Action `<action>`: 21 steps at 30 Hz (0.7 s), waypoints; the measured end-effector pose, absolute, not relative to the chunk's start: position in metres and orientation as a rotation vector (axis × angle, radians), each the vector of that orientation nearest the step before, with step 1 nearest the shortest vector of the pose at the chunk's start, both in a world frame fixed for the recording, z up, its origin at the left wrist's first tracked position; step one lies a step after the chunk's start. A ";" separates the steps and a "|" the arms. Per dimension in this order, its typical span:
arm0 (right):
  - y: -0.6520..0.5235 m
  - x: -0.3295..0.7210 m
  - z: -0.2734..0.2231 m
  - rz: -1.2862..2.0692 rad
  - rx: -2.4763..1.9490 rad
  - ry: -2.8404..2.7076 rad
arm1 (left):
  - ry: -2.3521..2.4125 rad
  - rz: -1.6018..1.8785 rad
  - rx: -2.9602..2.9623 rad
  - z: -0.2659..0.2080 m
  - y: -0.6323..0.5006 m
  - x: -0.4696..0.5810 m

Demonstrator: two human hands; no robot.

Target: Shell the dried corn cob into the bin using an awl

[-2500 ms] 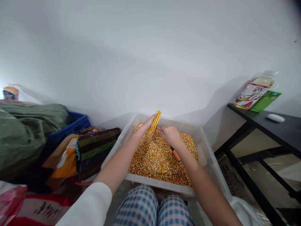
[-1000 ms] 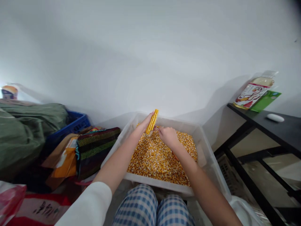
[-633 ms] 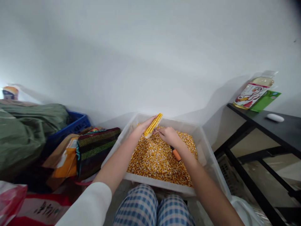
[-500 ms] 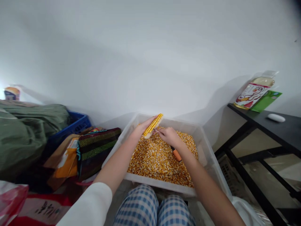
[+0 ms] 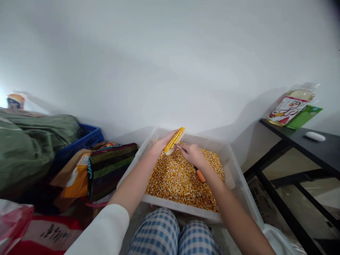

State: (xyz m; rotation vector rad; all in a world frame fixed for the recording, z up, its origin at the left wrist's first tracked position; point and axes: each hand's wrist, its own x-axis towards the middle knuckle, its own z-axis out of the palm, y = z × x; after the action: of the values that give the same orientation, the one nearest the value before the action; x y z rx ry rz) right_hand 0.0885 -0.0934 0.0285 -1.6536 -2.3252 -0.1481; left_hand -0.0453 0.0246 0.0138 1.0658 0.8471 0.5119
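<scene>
My left hand (image 5: 165, 141) is closed around a yellow corn cob (image 5: 175, 140), held tilted above a white plastic bin (image 5: 183, 206). Pale, bare strips run along the cob's lower right side, while rows of kernels cover the rest. Right up against the cob, my right hand (image 5: 191, 153) is pinched on a thin tool that looks like a screwdriver, its tip at the kernels. An orange handle with a black collar (image 5: 200, 175) shows below my right wrist; my hand hides the middle part. Loose corn kernels (image 5: 175, 180) lie heaped in the bin beneath both hands.
On the left are a blue crate (image 5: 91, 136) under green cloth (image 5: 34, 141), a dark mesh bag (image 5: 113, 170) and a red-and-white bag (image 5: 53, 233). A black table (image 5: 310, 145) at right bears a bottle (image 5: 289, 108), a green packet (image 5: 304, 117) and a white oval object (image 5: 315, 136).
The view has shifted slightly. Both hands stay at the cob, and the tool's tip now sits a little closer against the kernels.
</scene>
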 end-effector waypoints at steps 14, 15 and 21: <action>-0.097 0.085 0.036 -0.290 -1.816 -2.387 | 0.909 0.494 1.077 0.020 0.016 -0.046; -0.096 0.085 0.036 -0.295 -1.825 -2.386 | 0.922 0.486 1.083 0.019 0.017 -0.046; -0.097 0.084 0.038 -0.286 -1.827 -2.404 | 0.904 0.498 1.085 0.012 0.023 -0.046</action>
State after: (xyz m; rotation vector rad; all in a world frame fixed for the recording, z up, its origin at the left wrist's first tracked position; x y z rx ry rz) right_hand 0.0841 -0.0970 0.0379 -1.8271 -2.4035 -0.2856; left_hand -0.0459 0.0226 0.0124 1.0851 0.9044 0.4984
